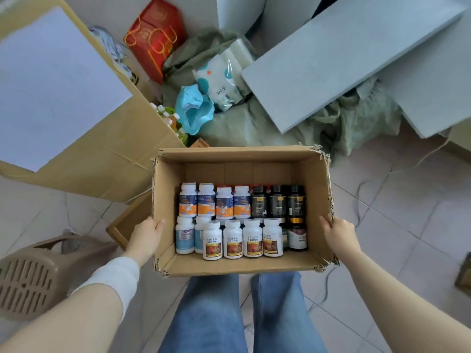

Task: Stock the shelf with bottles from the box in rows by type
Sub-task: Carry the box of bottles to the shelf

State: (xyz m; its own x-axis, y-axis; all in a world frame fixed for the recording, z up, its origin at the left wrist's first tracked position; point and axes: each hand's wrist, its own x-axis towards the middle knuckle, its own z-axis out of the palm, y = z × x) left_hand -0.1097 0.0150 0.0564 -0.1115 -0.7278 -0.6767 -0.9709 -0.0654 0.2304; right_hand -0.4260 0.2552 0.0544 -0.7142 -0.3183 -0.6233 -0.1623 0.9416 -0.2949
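Fingers (160, 223) of our left hand (146, 236) and right hand (340, 236) grip the box (237, 155) by its side edges | step: we carry the bottles (233, 242) | next: find the shelf

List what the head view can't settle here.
1. Fingers of left hand and right hand: head view, hidden by the box walls.
2. Blue-label bottles: head view, partly covered by red-label bottles.
3. Label text: head view, too small.
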